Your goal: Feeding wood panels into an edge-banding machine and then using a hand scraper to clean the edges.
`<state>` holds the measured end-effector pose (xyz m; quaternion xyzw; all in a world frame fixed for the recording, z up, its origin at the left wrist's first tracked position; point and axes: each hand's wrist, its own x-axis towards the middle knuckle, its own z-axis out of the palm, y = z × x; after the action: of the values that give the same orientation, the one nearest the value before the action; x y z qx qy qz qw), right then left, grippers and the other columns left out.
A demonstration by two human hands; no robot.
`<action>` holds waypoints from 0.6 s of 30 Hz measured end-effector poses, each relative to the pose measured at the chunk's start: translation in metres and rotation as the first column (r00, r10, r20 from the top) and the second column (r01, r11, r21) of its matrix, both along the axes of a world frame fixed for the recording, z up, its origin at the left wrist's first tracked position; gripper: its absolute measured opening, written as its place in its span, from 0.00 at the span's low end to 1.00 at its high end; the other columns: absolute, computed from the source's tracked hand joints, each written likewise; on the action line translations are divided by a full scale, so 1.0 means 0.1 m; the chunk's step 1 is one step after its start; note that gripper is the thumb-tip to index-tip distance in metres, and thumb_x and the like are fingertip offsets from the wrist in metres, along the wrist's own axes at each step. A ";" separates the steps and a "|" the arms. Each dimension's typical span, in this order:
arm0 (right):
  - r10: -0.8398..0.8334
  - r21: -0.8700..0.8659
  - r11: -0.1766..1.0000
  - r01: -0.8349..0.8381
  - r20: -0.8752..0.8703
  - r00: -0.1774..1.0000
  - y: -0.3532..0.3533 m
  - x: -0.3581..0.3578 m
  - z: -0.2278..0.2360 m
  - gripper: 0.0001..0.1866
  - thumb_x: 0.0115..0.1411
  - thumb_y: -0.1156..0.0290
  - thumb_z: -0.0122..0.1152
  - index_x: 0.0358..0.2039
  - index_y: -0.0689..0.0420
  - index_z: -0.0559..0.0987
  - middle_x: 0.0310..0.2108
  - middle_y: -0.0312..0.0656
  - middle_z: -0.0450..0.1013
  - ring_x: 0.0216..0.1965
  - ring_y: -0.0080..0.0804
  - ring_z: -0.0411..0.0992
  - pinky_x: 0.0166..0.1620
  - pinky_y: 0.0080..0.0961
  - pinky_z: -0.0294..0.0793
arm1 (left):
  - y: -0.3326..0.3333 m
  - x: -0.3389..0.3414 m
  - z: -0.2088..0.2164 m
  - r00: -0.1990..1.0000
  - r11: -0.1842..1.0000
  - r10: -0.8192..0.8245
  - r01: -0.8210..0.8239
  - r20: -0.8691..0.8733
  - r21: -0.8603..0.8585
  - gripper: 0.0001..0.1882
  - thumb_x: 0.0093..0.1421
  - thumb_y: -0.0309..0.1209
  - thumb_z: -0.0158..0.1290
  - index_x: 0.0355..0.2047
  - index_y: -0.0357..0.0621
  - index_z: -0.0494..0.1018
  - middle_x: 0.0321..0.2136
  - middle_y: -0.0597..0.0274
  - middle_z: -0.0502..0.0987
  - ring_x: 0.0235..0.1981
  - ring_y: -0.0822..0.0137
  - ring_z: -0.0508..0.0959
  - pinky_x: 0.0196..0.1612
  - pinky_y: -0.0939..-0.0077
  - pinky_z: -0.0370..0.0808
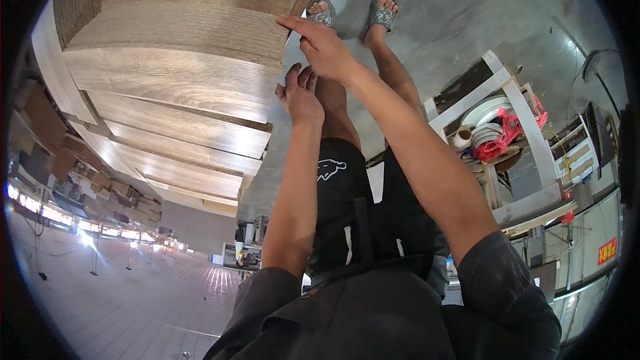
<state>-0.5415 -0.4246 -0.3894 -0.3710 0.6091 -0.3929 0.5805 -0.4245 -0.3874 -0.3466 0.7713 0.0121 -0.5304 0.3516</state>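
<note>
A stack of wood-grain boards (173, 80) fills the upper left, its ends turned toward me. My right hand (328, 50) reaches to the top boards; the index finger is stretched out with its tip on a board's end, the other fingers loosely bent. Just below it, my left hand (303, 101) is at the boards' end edge, its fingers bent and apart with darkened tips. Nothing shows in either hand. Whether the left fingertips touch the board edge, I cannot tell.
On the right stands a pale wooden frame (533, 123) holding a red plastic bag (500, 137) and white rolls (461, 137). A black-based stand (593, 67) with a cable is beyond it. The grey floor (453, 13) stretches ahead, and stacked panels (63, 160) lie far left.
</note>
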 end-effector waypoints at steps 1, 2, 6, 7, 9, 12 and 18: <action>-0.009 -0.002 1.000 0.009 0.005 1.000 0.02 0.00 0.00 0.33 0.61 0.83 0.46 0.69 0.54 0.72 0.69 0.49 0.70 0.72 0.49 0.64 0.73 0.41 0.61 | -0.01 -0.05 0.01 0.994 0.996 0.086 -0.085 -0.065 0.008 0.20 0.69 0.29 0.58 0.56 0.54 0.62 0.45 0.63 0.75 0.45 0.64 0.75 0.53 0.62 0.75; -0.018 0.007 1.000 0.018 0.001 1.000 0.05 -0.02 0.01 0.34 0.60 0.83 0.46 0.69 0.54 0.72 0.69 0.49 0.69 0.72 0.49 0.64 0.73 0.42 0.60 | 0.00 -0.06 0.00 0.995 0.997 0.076 -0.076 -0.062 0.005 0.20 0.69 0.29 0.58 0.56 0.54 0.62 0.45 0.63 0.75 0.45 0.64 0.75 0.53 0.62 0.75; -0.044 -0.001 0.999 0.044 0.011 0.999 0.13 -0.12 0.04 0.35 0.59 0.84 0.45 0.69 0.54 0.72 0.71 0.49 0.67 0.72 0.50 0.62 0.73 0.44 0.58 | 0.14 -0.08 -0.05 0.983 0.997 0.064 -0.056 -0.173 0.050 0.16 0.70 0.32 0.56 0.53 0.56 0.63 0.40 0.67 0.74 0.44 0.68 0.74 0.52 0.64 0.73; -0.044 0.007 0.999 0.044 0.009 0.999 0.16 -0.15 0.06 0.36 0.59 0.84 0.46 0.69 0.53 0.72 0.71 0.50 0.67 0.72 0.51 0.62 0.73 0.42 0.57 | 0.20 -0.04 -0.06 0.973 0.994 0.079 -0.060 -0.219 0.093 0.15 0.71 0.33 0.55 0.53 0.56 0.64 0.40 0.67 0.74 0.43 0.68 0.74 0.53 0.64 0.73; -0.067 0.015 0.998 0.067 0.017 0.998 0.27 -0.24 0.10 0.33 0.61 0.83 0.47 0.69 0.54 0.72 0.70 0.51 0.67 0.71 0.51 0.62 0.73 0.41 0.57 | 0.33 -0.12 -0.03 0.959 0.992 0.068 -0.036 -0.275 0.120 0.11 0.72 0.32 0.53 0.52 0.53 0.68 0.40 0.67 0.75 0.42 0.69 0.74 0.53 0.65 0.72; -0.085 0.041 0.996 0.082 0.067 0.994 0.54 -0.45 -0.14 0.25 0.73 0.72 0.50 0.69 0.54 0.71 0.72 0.50 0.65 0.71 0.47 0.62 0.73 0.37 0.57 | 0.46 -0.53 0.18 0.968 0.982 -0.112 0.143 -0.226 0.126 0.09 0.73 0.30 0.51 0.51 0.49 0.71 0.40 0.66 0.76 0.41 0.69 0.75 0.51 0.67 0.72; -0.868 0.783 0.482 0.393 0.366 0.337 0.27 -0.25 0.31 0.41 0.75 0.38 0.46 0.74 0.60 0.64 0.73 0.43 0.60 0.72 0.38 0.59 0.74 0.35 0.55 | 0.60 -0.10 0.52 0.530 0.470 -0.825 0.836 -0.194 0.284 0.26 0.73 0.31 0.55 0.68 0.35 0.66 0.56 0.55 0.78 0.54 0.62 0.77 0.59 0.68 0.73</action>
<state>-0.5664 -0.3979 -0.3582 0.2986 0.5013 -0.5078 0.6338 -0.4344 -0.3276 -0.2947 0.7202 -0.2656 -0.6346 -0.0898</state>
